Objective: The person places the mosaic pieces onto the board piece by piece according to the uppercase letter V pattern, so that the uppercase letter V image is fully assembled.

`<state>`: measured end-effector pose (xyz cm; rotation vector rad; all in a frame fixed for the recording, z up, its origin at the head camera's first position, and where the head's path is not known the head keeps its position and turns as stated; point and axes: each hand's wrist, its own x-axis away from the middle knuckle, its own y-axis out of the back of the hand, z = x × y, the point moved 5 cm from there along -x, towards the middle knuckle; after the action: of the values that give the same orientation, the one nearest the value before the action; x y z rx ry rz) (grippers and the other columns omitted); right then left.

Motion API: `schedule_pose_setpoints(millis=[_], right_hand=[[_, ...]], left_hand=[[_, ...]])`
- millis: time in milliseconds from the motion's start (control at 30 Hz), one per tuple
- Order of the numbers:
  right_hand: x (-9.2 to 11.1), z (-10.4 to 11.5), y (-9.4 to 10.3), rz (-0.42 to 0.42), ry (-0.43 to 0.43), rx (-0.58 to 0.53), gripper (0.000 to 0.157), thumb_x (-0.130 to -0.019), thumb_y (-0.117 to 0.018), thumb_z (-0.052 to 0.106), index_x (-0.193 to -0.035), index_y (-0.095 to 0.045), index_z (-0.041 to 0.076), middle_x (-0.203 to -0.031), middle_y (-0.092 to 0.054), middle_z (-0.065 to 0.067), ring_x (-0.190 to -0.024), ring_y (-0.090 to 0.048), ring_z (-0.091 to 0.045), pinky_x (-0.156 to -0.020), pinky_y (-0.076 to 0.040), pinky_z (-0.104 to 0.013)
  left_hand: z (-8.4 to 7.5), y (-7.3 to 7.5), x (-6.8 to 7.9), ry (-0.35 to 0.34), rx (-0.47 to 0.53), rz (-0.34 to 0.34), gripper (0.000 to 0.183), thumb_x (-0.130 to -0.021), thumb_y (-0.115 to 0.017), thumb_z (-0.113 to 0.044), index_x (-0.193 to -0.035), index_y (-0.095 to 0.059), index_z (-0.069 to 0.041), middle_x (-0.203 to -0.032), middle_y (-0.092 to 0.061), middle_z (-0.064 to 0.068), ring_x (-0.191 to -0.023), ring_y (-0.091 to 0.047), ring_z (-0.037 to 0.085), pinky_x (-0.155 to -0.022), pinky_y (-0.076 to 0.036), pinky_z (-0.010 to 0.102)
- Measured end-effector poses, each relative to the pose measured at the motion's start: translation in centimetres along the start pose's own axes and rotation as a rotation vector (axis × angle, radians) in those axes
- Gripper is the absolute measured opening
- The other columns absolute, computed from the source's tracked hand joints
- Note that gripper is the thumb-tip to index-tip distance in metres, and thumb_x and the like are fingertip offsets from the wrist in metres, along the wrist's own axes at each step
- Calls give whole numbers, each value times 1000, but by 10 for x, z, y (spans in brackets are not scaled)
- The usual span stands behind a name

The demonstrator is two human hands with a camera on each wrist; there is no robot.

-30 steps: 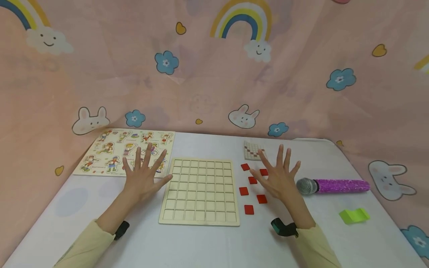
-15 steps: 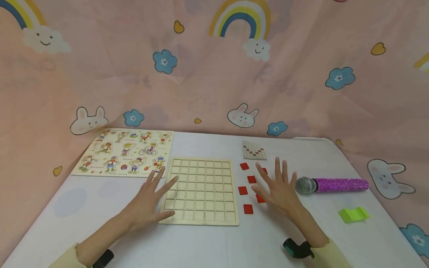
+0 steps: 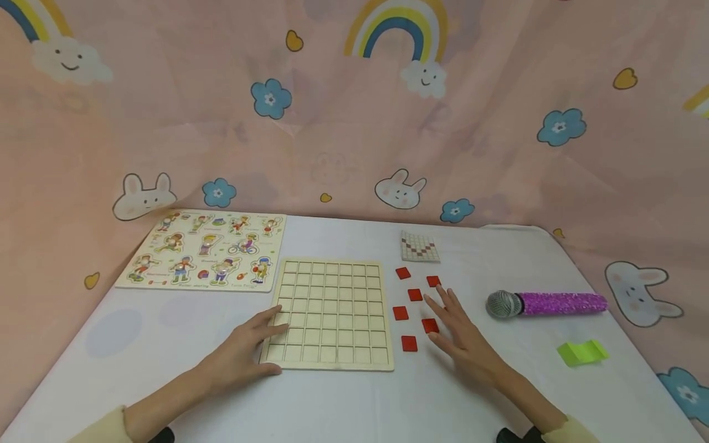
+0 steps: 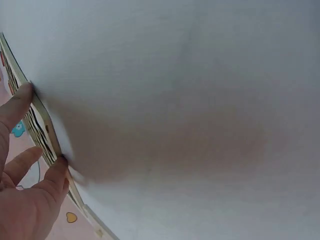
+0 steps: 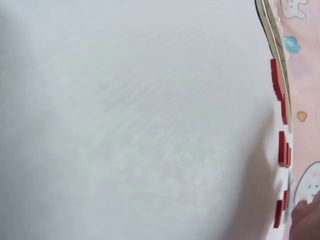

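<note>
The left hand [image 3: 238, 352], fingers loosely extended, touches the left edge of the grid board [image 3: 334, 315] on the bench [image 3: 332, 406]. Well apart from it, the right hand [image 3: 471, 347], fingers extended, is at the red tiles [image 3: 408, 343] right of the board; whether it touches any cannot be told. A card [image 3: 420, 247] lies beyond them.

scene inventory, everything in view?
grid board: 1, cream, table centre
tiles: 6, red, right of grid board
pattern card: 1, cream and red, behind tiles
picture board: 1, cream, multicoloured, back left
microphone: 1, purple, grey head, right
block: 1, green, near microphone
table: 1, white, foreground
backdrop: 1, pink, behind table
wrist devices: 2, black, bottom edge
sleeves: 2, pale yellow, bottom edge
left hand: 1, bare, touching grid board
right hand: 1, bare, beside tiles
</note>
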<state>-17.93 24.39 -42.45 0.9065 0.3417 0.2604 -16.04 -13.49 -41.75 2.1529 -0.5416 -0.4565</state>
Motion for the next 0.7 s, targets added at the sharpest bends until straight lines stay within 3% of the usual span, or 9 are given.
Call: schedule_pose_setpoints(millis=[100, 267, 367, 500, 600, 700], right_hand=[[4, -4, -1, 17, 1, -76, 61, -94, -60, 22, -149, -34, 17, -159, -16, -15, -144, -8, -41, -102, -16, -75], [8, -7, -1, 18, -3, -120, 60, -93, -63, 22, -146, -38, 11, -156, -26, -10, -141, -23, -38, -105, -26, -66], [9, -8, 0, -12, 12, -130, 60, -91, -65, 20, -145, -41, 8, -152, -35, -11, -139, -30, -31, -111, -33, -40], [10, -14, 0, -65, 18, -185, 58, -89, -69, 15, -141, -45, 5, -144, -46, -14, -134, -37, -5, -102, -30, -9], [10, -19, 0, -77, 14, -230, 56, -87, -70, 13, -138, -48, 4, -138, -52, -13, -126, -40, 8, -99, -33, -7], [9, -22, 0, -78, 3, -247, 54, -87, -71, 12, -136, -50, 4, -135, -54, -12, -122, -44, 8, -98, -36, -9]], left_hand=[[3, 3, 0, 17, 6, -18, 66, -69, -85, -22, -124, -60, 4, -144, -40, 24, -128, -42, 44, -102, -40, 52], [7, 4, 1, 55, 81, -32, 67, -68, -86, -27, -123, -61, 1, -144, -42, 22, -129, -42, 42, -101, -41, 51], [9, 3, 2, 49, 108, -37, 67, -68, -85, -30, -123, -62, 0, -143, -44, 21, -128, -43, 42, -99, -43, 49], [12, 3, 2, 13, 162, -23, 65, -70, -84, -29, -123, -61, 1, -142, -44, 24, -128, -43, 44, -97, -47, 41], [14, 3, 2, -3, 248, 3, 60, -70, -85, -23, -119, -61, 2, -143, -41, 27, -129, -41, 44, -96, -47, 34], [18, 5, 1, -18, 304, 37, 51, -70, -85, -17, -112, -61, -1, -144, -39, 28, -130, -40, 44, -96, -47, 30]])
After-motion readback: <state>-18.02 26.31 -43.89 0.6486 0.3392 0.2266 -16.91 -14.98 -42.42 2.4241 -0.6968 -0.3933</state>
